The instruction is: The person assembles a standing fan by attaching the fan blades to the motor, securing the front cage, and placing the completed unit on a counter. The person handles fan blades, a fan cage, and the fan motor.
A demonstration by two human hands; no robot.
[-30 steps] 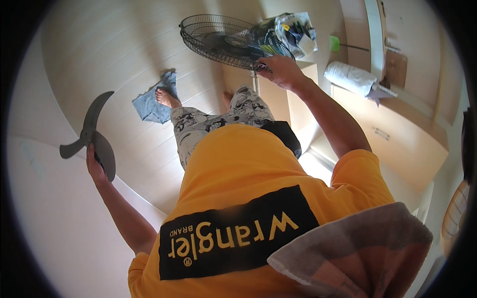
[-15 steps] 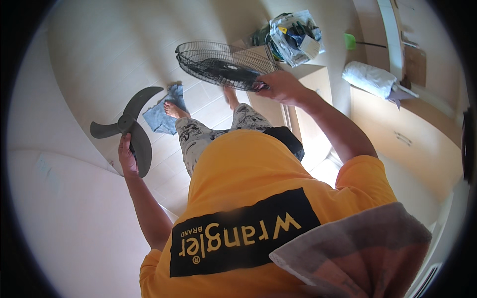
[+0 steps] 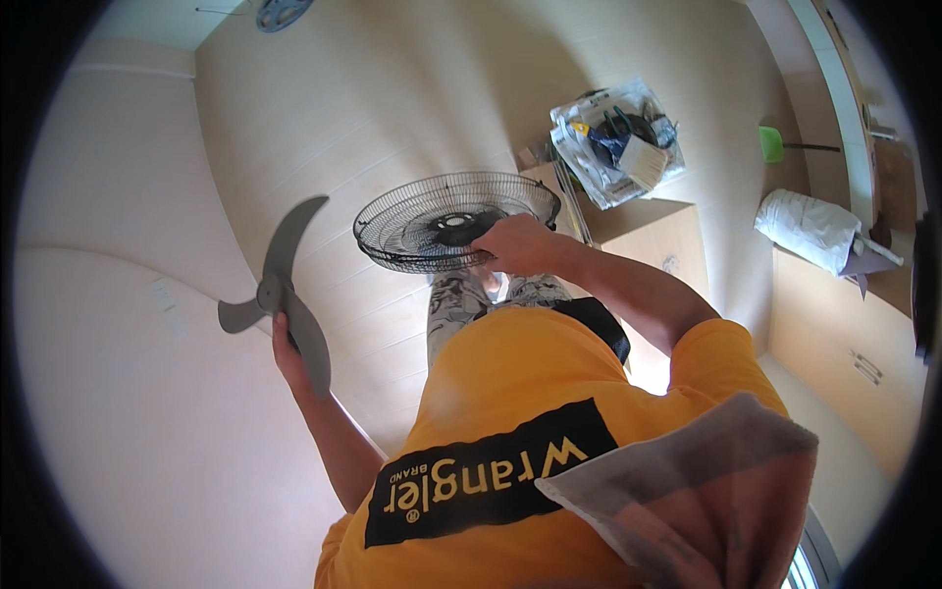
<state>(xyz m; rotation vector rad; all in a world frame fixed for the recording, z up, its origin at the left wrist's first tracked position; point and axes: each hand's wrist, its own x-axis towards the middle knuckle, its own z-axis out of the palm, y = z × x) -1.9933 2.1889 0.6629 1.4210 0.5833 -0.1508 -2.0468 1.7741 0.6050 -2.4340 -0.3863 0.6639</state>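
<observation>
A grey three-bladed fan blade [image 3: 285,260] is upheld at the left by my left hand [image 3: 287,350], whose fingers are closed round its lowest blade. In front of my body, a round black wire fan grille [image 3: 392,228] lies nearly level in the air. My right hand [image 3: 517,243] grips the grille's near right rim, and its fingertips are partly hidden. The two fan parts are apart from each other. Below the grille my legs in patterned trousers [image 3: 459,306] show, with the feet mostly hidden.
A bag of tools and odds and ends [image 3: 618,142] sits atop a wooden cabinet [image 3: 648,221] ahead to the right. Farther right are a white wrapped bundle [image 3: 803,231] and a green dustpan-like thing [image 3: 772,144]. A pale wall [image 3: 128,393] runs along my left.
The view has shifted, bringing a grey wheel-like object in at the top. My hands still hold the blade and grille; the grille now covers my feet and the blue cloth is out of sight.
</observation>
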